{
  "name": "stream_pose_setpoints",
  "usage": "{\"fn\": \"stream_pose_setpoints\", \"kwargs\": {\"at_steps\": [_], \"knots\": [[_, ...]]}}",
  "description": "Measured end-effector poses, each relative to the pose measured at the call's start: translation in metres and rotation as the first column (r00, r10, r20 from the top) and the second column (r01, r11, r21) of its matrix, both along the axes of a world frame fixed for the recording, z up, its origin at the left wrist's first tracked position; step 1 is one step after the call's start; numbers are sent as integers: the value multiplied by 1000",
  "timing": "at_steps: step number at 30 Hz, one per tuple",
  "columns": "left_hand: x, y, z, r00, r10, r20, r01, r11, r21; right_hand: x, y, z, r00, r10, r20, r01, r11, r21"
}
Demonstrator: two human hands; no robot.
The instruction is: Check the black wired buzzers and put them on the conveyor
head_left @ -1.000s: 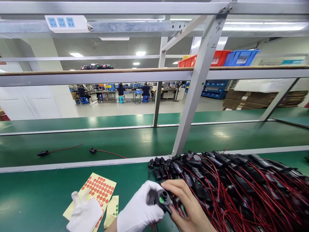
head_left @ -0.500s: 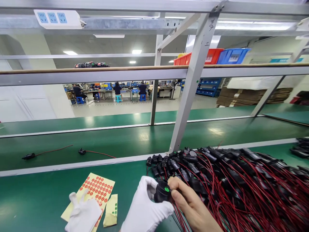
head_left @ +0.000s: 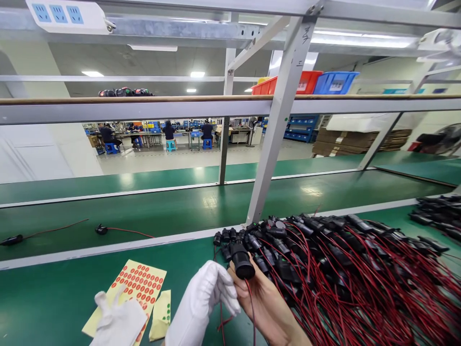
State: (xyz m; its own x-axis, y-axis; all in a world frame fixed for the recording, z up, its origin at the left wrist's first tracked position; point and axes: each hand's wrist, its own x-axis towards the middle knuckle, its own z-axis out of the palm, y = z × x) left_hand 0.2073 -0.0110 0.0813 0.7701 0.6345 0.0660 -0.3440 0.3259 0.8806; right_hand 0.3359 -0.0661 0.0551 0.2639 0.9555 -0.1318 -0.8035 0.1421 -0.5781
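Note:
My right hand point(head_left: 266, 302), bare, grips a black cylindrical part point(head_left: 242, 262) with a thin lead trailing from its wide round end. That end faces me, tilted down. Just left of it is my left hand point(head_left: 203, 300) in a white glove, its fingers loosely bent and not around the part. Its fingertips come close to the right hand's fingers; whether they touch, I cannot tell. Right behind and beside the hands lies a large heap of similar black parts point(head_left: 288, 245) with many red wires point(head_left: 334, 288).
A sheet of red round stickers point(head_left: 142, 278) lies at left, partly under a white glove point(head_left: 120, 319). Beside it is a yellow strip with green stickers point(head_left: 161, 315). Two wired parts lie beyond the white ledge, one of them a black part point(head_left: 101, 229). A metal post point(head_left: 272, 139) rises ahead.
The part has turned from its green-dotted side to show its wide end and lead. My left hand has let go and shifted left; my right hand now holds the part from below.

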Motion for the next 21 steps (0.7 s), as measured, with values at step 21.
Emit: {"fn": "stream_pose_setpoints", "kwargs": {"at_steps": [21], "knots": [[13, 6, -22, 982, 187, 4, -180, 941, 286, 29, -27, 34, 143, -368, 919, -60, 923, 379]]}}
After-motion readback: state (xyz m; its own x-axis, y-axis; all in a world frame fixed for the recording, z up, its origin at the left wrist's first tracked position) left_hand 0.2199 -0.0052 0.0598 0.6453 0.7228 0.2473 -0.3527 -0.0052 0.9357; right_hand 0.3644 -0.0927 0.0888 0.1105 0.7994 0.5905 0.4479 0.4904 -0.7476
